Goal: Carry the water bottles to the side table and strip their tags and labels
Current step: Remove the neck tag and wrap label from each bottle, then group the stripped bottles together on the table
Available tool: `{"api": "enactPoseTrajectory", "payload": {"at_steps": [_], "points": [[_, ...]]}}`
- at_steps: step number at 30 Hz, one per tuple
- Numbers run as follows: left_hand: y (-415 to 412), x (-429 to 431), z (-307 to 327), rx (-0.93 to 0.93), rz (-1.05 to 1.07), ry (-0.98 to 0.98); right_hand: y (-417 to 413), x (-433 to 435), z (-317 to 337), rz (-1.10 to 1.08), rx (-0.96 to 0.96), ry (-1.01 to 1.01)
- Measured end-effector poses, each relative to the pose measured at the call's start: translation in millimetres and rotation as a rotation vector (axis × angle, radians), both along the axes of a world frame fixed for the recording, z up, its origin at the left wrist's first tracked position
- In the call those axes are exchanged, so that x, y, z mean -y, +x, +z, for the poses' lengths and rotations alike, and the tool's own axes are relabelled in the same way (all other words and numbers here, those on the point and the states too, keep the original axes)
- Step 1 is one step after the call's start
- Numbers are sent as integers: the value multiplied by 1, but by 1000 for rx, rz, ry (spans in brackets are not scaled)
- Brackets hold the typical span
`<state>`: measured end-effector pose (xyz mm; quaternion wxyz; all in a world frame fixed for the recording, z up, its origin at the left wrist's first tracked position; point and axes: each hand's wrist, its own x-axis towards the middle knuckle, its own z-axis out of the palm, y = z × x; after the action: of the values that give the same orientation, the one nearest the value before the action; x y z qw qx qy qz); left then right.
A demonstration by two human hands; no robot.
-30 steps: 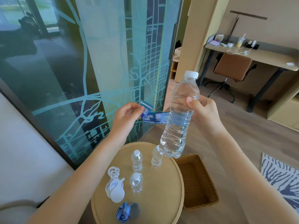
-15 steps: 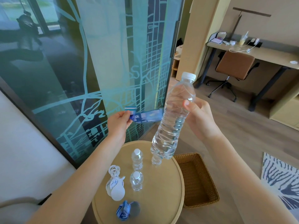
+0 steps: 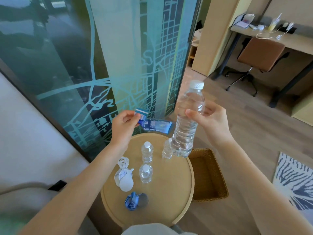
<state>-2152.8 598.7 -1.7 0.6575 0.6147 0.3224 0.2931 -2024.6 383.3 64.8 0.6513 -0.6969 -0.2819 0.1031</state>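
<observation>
Water bottle in right hand, blue label in left hand — illegible

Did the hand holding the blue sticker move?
Yes. The left hand, pinching the label, dropped lower: the label now nearly meets the table's far rim in view, where a clear gap showed before.

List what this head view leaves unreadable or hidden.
Head view:
1. Hidden: part of the small bottle, behind the large bottle.
2. Blurred: print on the blue label in the left hand.
3. Too small: writing on the white tags.
4. Cut off: rug, by the right edge.
</observation>
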Motion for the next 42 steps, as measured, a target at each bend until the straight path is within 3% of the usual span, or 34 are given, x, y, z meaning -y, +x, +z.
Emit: {"api": "enactPoseTrajectory", "payload": {"at_steps": [17, 27, 33, 42], "points": [[-67, -23, -160, -277, 229, -256, -41, -12, -223, -206, -247, -502], [-102, -51, -295, -492, 366, -382, -56, -32, -325, -369, -326, -505], [-108, -42, -353, -633, 245, -441, -63, -27, -352, -437, -315, -472], [-144, -6, -375, -833, -25, -453, -72, -17, -362, -465, -330, -449]]}}
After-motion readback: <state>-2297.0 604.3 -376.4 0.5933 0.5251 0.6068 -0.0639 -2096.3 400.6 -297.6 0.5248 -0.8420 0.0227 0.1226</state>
